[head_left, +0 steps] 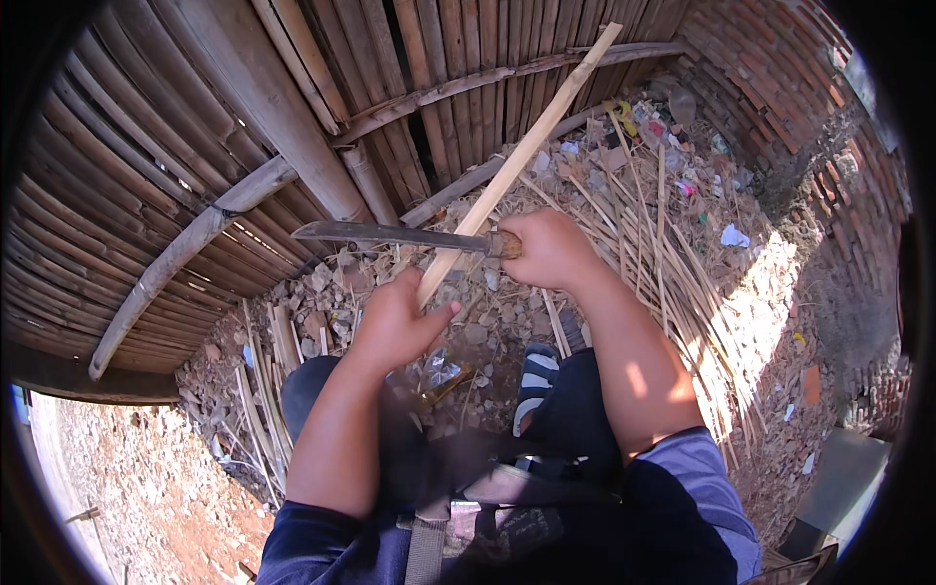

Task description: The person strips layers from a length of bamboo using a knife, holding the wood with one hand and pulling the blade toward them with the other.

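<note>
My right hand is wrapped round the brown handle of a machete, whose long dark blade points left. The blade lies across a pale bamboo strip, apparently touching it just above my left hand. My left hand grips the lower end of that strip, thumb sticking out to the right. From there the strip slants up and away to the right, its far end in front of the bamboo wall. The strip's lowest end is hidden behind my left hand.
A slatted bamboo wall with curved poles rises ahead and to the left. Many split strips lie on the rubble to the right, others by my left leg. A brick wall stands at the far right. My sandalled foot is below.
</note>
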Tool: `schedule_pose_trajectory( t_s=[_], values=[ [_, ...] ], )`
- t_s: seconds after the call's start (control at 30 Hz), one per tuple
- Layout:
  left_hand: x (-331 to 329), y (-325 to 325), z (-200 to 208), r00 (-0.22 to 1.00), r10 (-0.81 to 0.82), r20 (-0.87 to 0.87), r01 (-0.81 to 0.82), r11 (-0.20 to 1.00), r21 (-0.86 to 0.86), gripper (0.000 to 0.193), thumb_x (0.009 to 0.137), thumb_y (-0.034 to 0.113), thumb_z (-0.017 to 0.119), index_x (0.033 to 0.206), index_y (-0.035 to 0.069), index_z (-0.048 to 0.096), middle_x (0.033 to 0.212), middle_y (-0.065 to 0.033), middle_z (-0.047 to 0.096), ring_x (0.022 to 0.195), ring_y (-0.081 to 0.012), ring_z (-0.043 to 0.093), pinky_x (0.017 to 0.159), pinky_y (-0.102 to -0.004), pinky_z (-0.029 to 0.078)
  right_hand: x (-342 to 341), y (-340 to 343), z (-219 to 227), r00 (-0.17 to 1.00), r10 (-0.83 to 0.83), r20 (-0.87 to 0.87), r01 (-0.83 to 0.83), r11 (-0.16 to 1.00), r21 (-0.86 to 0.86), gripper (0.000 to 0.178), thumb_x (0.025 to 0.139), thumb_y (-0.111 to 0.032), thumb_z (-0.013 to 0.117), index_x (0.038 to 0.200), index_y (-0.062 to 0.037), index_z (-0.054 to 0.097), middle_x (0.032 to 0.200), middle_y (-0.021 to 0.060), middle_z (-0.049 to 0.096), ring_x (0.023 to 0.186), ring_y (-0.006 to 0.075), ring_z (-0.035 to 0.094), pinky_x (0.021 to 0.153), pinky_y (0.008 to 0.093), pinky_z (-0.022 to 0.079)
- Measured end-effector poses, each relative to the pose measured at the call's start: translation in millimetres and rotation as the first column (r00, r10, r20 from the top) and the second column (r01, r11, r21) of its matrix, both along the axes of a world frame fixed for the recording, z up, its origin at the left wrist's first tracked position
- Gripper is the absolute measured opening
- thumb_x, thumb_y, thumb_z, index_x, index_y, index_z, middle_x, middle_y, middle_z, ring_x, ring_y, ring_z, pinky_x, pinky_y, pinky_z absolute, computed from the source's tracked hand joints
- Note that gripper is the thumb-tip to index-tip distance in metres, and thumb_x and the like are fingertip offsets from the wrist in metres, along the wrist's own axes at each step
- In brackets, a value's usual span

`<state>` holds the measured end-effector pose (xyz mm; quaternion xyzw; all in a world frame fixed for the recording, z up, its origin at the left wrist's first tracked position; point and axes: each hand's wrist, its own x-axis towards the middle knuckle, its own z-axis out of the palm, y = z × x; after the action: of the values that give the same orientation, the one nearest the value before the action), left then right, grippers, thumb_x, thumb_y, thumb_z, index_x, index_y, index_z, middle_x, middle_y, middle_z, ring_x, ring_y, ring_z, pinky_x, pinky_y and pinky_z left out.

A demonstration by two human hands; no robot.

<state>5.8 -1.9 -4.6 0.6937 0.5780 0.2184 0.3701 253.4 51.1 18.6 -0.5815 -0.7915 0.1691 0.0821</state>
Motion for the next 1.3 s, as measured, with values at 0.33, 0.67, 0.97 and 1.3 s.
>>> schedule_pose_trajectory(
  t_s=[0.33, 0.67, 0.97, 1.3],
  values=[
    [6.2, -1.8, 10.2, 0.998, 0.038, 0.059, -0.035, 0.998, -0.056, 0.042, 0.083, 0.029, 0.082, 0.098, -0.004, 0.061, 0.078, -0.0161, 0.066, 0.074, -0.0216, 0.064, 0.069, -0.0388, 0.050, 15.6, 12.2, -19.0, 0.934, -0.212, -0.288, 0.229, 0.973, 0.026, 0.033, 0.076, -0.025, 0.075, 0.100, -0.0040, 0.072, 0.086, 0.0177, 0.072, 0.082, 0.0345, 0.070, 0.077, 0.0427, 0.054],
    [6.5, 9.9, -1.3, 1.000, -0.011, 0.011, 0.011, 0.999, 0.041, 0.039, 0.083, 0.025, 0.082, 0.099, -0.004, 0.061, 0.076, -0.0135, 0.064, 0.073, -0.0163, 0.060, 0.067, -0.0357, 0.050, 9.3, 2.7, -5.3, 0.975, -0.053, -0.218, 0.060, 0.998, 0.024, 0.026, 0.072, -0.023, 0.072, 0.092, -0.0065, 0.072, 0.083, 0.0201, 0.070, 0.083, 0.0404, 0.068, 0.076, 0.0476, 0.055],
    [12.4, 8.2, -0.5, 1.000, -0.004, 0.025, 0.000, 0.992, 0.125, 0.041, 0.083, 0.027, 0.080, 0.099, -0.004, 0.061, 0.078, -0.0166, 0.065, 0.072, -0.0223, 0.062, 0.069, -0.0390, 0.050, 6.4, 5.1, -8.5, 0.969, -0.107, -0.224, 0.112, 0.994, 0.013, 0.024, 0.071, -0.023, 0.071, 0.090, -0.0084, 0.071, 0.081, 0.0183, 0.070, 0.082, 0.0399, 0.068, 0.074, 0.0487, 0.055],
    [10.8, 5.6, -9.6, 1.000, 0.013, -0.015, -0.012, 0.995, 0.102, 0.042, 0.082, 0.031, 0.079, 0.101, -0.003, 0.062, 0.080, -0.0201, 0.067, 0.076, -0.0330, 0.067, 0.070, -0.0435, 0.052, 13.0, 12.0, -15.8, 0.948, -0.150, -0.281, 0.163, 0.986, 0.022, 0.026, 0.072, -0.025, 0.072, 0.092, -0.0080, 0.072, 0.084, 0.0201, 0.070, 0.085, 0.0413, 0.068, 0.077, 0.0496, 0.055]
  ],
)
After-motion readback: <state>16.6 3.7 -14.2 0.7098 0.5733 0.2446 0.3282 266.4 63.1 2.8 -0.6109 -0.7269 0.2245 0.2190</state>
